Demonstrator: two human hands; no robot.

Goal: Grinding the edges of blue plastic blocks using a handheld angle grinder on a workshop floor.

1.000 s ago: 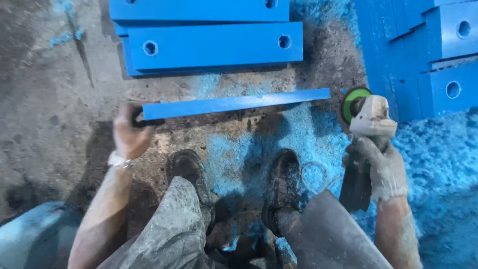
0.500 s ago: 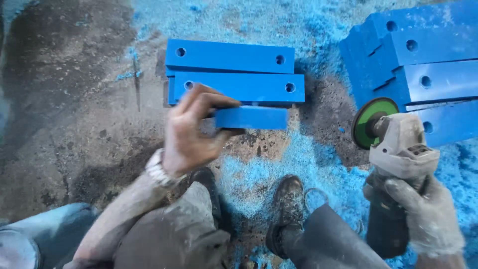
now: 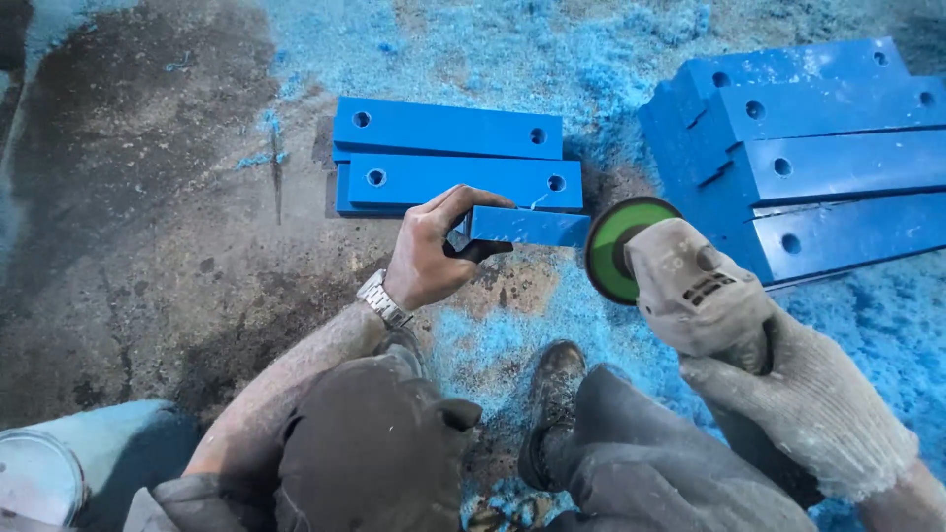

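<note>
Nearest the camera: the person's bent knees in dusty grey trousers (image 3: 631, 463) and one dark work shoe (image 3: 552, 394) planted on the floor (image 3: 148, 246); a pale round container (image 3: 34, 478) shows at the lower left edge. Right hand (image 3: 803, 404), in a knitted work glove, closed around the body of a grey angle grinder (image 3: 690, 286); the tool's long axis runs from lower right to upper left, and its green disc (image 3: 613, 249) faces left, toward the end of the held bar. Left hand (image 3: 434, 251), bare, with a metal wristwatch (image 3: 382, 299) at the wrist, closed around the left end of a blue bar (image 3: 527, 226); thumb above, fingers wrapped beneath. The bar is held just above the floor between the two hands; its long axis lies roughly level from left to right across the view; its free right end points at the disc and sits just beside it, contact not discernible. Beyond the bar: two flat blue plates (image 3: 448, 158), each with a round hole near either end, stacked with long axes left to right on the floor. Far right: a larger pile of blue plates (image 3: 828, 167) with holes, fanned and overlapping. Blue shavings (image 3: 552, 59) cover the floor around and beyond both piles; bare dark concrete lies to the left.
</note>
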